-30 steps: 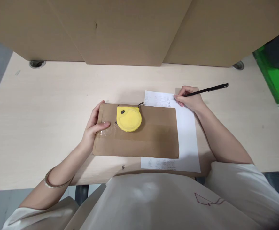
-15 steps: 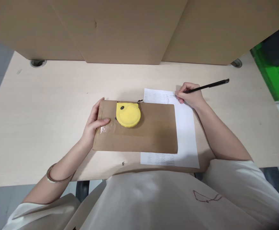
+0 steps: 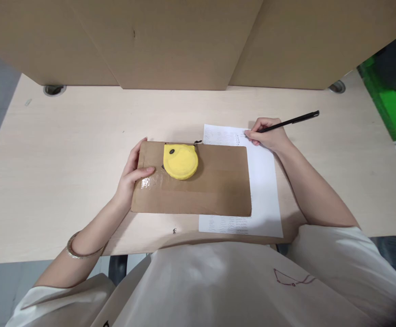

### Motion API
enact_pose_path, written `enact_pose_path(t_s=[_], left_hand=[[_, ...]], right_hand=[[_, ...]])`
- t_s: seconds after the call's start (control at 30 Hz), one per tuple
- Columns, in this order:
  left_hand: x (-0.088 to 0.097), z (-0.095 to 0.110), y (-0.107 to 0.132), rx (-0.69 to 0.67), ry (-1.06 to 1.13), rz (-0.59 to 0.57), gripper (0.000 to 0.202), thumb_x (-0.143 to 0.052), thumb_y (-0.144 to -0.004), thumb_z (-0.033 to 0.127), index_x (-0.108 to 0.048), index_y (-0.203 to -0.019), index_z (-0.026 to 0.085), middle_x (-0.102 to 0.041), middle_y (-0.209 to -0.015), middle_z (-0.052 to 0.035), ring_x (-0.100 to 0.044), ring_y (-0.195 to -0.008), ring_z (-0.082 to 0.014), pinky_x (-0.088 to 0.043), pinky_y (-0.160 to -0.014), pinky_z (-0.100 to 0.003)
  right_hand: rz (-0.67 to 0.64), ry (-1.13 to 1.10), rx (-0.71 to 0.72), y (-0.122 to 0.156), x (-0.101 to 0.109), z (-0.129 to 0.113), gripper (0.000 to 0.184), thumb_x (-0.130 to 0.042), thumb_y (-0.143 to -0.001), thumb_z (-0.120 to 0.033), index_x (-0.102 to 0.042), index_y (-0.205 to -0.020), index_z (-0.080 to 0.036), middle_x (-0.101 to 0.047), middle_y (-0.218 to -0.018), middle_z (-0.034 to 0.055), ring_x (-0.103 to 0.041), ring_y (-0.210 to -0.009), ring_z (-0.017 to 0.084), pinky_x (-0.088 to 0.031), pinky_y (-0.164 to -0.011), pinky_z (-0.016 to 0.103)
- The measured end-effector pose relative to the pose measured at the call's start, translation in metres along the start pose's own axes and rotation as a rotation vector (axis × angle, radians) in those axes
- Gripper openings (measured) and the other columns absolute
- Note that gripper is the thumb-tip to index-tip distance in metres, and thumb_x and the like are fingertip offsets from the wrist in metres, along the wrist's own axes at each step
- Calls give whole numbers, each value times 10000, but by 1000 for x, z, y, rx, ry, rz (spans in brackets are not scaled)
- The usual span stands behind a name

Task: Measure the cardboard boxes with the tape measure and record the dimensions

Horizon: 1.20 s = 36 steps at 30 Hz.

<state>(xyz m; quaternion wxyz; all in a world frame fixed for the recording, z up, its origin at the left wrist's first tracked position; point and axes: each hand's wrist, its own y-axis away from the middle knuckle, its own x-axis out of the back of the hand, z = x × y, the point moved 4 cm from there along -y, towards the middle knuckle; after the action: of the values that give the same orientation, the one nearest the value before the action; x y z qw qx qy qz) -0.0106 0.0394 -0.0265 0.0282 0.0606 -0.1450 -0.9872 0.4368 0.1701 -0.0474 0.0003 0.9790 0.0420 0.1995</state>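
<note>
My left hand [image 3: 133, 170] grips the left end of a brown cardboard piece [image 3: 214, 181], thumb on top and fingers behind its edge. On the cardboard, near its far edge, lies a yellow rounded tape measure [image 3: 180, 161] with a black spot and a dark cord. The cardboard covers part of a white sheet of paper [image 3: 264, 190] with rows of writing. My right hand [image 3: 267, 133] pinches a black pen [image 3: 291, 121] over the upper part of the sheet. The pen's tip is hidden by the fingers.
Tall cardboard panels [image 3: 173, 45] stand along the back of the pale desk [image 3: 65, 172]. Round cable holes lie at the left [image 3: 54, 90] and right [image 3: 337, 86] rear. A small dark mark [image 3: 174, 231] is near the front edge. A green surface [image 3: 395, 109] shows at far right.
My right hand and the pen have shifted slightly left over the paper. My left hand keeps its hold on the cardboard, and the whole view has moved only a little.
</note>
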Motion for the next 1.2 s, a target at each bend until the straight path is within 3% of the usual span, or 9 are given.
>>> enact_pose_path(t_s=[0.27, 0.47, 0.8, 0.93, 1.07, 1.2], left_hand=[[3, -2, 0, -34, -15, -39, 902, -1010, -826, 411, -692, -1670, 415, -752, -1703, -69, -659, -1628, -529, -659, -1239, -614], [0, 0, 2, 11, 3, 22, 972, -1041, -726, 423, -709, -1639, 394, -770, -1683, -73, -659, -1625, -529, -667, -1219, -594], [0, 1, 3, -5, -2, 4, 920, -1031, -777, 405, -717, -1642, 406, -776, -1681, -61, -666, -1624, -524, -666, -1232, -600], [1, -1, 2, -9, -5, -5, 922, -1027, -790, 414, -707, -1655, 408, -769, -1683, -70, -675, -1610, -524, -664, -1225, -601], [2, -2, 2, -27, -12, -23, 896, -1019, -821, 413, -705, -1660, 419, -761, -1696, -65, -666, -1623, -525, -669, -1225, -606], [2, -1, 2, -27, -12, -18, 903, -1027, -811, 412, -709, -1656, 409, -768, -1688, -71, -665, -1624, -530, -670, -1228, -609]], right_hand=[[20, 15, -13, 0, 1, -3, 662, -1135, -788, -455, -523, -589, -296, -616, -541, 2, -501, -465, 138, -464, -438, 343], [32, 17, -32, 0, 2, -2, 655, -1117, -798, -422, -508, -591, -302, -609, -535, 2, -500, -462, 148, -461, -425, 350], [42, 32, -33, 0, 4, 3, 619, -1083, -839, -329, -516, -592, -298, -598, -531, 3, -494, -456, 145, -447, -435, 355], [85, -6, 0, 0, 7, 5, 656, -1118, -804, -463, -521, -579, -308, -587, -516, 4, -484, -428, 143, -417, -401, 359], [33, 2, 1, 0, 7, 5, 696, -1143, -771, -628, -547, -608, -305, -610, -548, 9, -508, -453, 148, -456, -407, 366], [25, 36, -3, 1, 6, 2, 693, -1133, -803, -593, -538, -601, -300, -601, -550, 7, -497, -470, 142, -451, -434, 366]])
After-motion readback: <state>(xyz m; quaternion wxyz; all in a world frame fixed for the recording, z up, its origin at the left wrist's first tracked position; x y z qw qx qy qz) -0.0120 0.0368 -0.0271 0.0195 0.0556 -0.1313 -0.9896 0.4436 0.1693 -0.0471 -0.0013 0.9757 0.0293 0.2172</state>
